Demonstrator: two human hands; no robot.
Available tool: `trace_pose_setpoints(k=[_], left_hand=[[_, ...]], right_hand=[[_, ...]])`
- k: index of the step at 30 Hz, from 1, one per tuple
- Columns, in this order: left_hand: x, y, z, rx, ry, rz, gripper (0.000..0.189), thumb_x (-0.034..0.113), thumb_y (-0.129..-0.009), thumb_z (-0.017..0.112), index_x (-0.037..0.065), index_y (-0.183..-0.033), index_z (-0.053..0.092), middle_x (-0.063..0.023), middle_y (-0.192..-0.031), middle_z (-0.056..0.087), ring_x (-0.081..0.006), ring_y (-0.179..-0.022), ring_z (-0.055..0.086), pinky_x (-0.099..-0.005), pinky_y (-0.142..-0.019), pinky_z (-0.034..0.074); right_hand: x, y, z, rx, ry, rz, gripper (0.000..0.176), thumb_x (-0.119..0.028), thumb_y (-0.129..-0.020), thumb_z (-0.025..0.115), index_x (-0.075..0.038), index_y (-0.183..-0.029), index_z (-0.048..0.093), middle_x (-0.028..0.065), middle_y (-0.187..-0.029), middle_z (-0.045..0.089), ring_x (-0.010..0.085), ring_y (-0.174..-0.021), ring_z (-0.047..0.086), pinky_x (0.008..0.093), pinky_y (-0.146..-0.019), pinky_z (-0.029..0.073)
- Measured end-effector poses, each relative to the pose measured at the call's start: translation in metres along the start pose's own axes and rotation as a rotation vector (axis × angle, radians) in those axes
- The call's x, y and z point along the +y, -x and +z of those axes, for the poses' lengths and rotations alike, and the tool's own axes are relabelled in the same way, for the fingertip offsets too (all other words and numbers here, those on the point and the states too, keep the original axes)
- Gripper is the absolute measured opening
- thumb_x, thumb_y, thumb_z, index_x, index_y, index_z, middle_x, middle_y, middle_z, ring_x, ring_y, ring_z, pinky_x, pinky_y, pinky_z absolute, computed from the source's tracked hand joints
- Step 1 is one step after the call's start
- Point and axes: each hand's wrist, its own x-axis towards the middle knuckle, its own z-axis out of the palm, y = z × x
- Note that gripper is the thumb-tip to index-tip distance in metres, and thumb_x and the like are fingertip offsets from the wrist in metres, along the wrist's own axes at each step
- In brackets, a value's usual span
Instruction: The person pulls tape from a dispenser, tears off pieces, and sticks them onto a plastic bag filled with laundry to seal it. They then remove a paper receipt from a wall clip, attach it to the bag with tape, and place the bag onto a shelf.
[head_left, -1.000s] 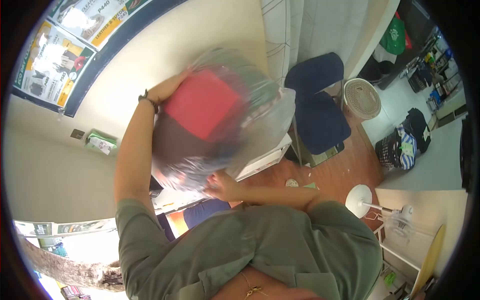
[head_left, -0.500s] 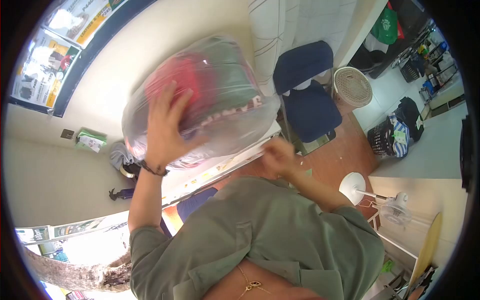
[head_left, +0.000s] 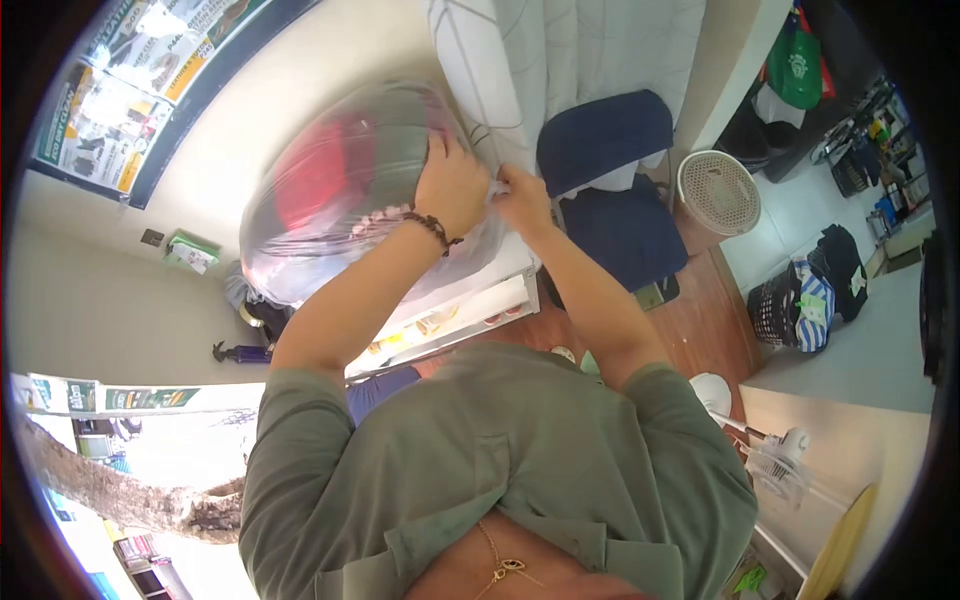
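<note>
The clear plastic bag of clothes [head_left: 340, 190] is up over the white counter [head_left: 470, 310]. The left hand [head_left: 452, 185] has slid to the bag's end, its grip hidden. The right hand [head_left: 522, 200] has risen beside it and pinches the plastic.

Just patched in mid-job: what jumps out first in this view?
A big clear plastic bag stuffed with red and green clothes fills the upper middle, above a white counter. The left hand, wearing a dark bracelet, lies on its right end while the right hand pinches the plastic there. A navy chair stands just right of them.
</note>
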Motion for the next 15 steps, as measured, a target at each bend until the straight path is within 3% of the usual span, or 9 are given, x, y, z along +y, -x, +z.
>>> trace_pose_setpoints(k=[2,5,8,10,14,15], left_hand=[[0.005,-0.009,0.009,-0.057,-0.014,-0.021,0.019,0.023,-0.079,0.064,0.013,-0.094,0.071,-0.0077,-0.095,0.069,-0.0276,-0.106,0.059,-0.0485,-0.094,0.038],[0.004,-0.019,0.014,-0.084,0.094,-0.053,0.012,0.021,-0.079,0.063,0.014,-0.085,0.072,-0.0037,-0.085,0.069,-0.0233,-0.093,0.063,-0.0449,-0.088,0.041],[-0.001,-0.020,0.015,-0.012,0.106,-0.066,0.009,0.019,-0.078,0.063,0.015,-0.079,0.070,-0.0014,-0.080,0.069,-0.0210,-0.086,0.063,-0.0420,-0.084,0.043],[-0.001,-0.017,0.019,0.080,0.131,-0.065,0.007,0.018,-0.077,0.063,0.015,-0.076,0.069,-0.0015,-0.079,0.069,-0.0211,-0.085,0.064,-0.0408,-0.083,0.043],[-0.008,-0.014,0.012,-0.043,0.213,-0.011,0.015,0.019,-0.074,0.066,0.016,-0.088,0.070,-0.0038,-0.082,0.068,-0.0218,-0.089,0.062,-0.0404,-0.085,0.042],[-0.009,-0.014,0.006,-0.082,0.241,-0.006,0.016,0.021,-0.072,0.068,0.017,-0.087,0.071,-0.0039,-0.081,0.068,-0.0216,-0.090,0.062,-0.0400,-0.085,0.041]], right_hand=[[0.007,0.003,0.017,0.113,-0.023,-0.012,0.023,-0.006,-0.069,0.070,0.000,-0.089,0.060,0.0199,-0.083,0.065,0.0375,-0.077,0.064,0.0395,-0.068,0.050],[-0.004,0.014,0.008,0.039,-0.116,0.142,0.021,-0.010,-0.072,0.072,0.000,-0.087,0.061,0.0170,-0.078,0.064,0.0327,-0.073,0.064,0.0358,-0.066,0.050],[0.006,0.036,0.003,0.161,-0.354,-0.245,0.020,-0.012,-0.074,0.072,0.000,-0.083,0.060,0.0131,-0.074,0.063,0.0270,-0.070,0.064,0.0336,-0.065,0.050],[0.013,0.036,0.008,0.113,-0.422,-0.155,0.018,-0.012,-0.074,0.073,-0.001,-0.082,0.061,0.0120,-0.075,0.063,0.0254,-0.070,0.065,0.0335,-0.065,0.051],[0.018,0.016,0.010,-0.009,-0.227,0.023,0.017,-0.013,-0.074,0.072,-0.002,-0.082,0.063,0.0119,-0.078,0.065,0.0251,-0.069,0.065,0.0336,-0.065,0.052],[0.010,0.009,0.005,-0.021,-0.313,0.064,0.019,-0.013,-0.076,0.071,-0.001,-0.090,0.065,0.0116,-0.081,0.067,0.0255,-0.071,0.065,0.0334,-0.066,0.050]])
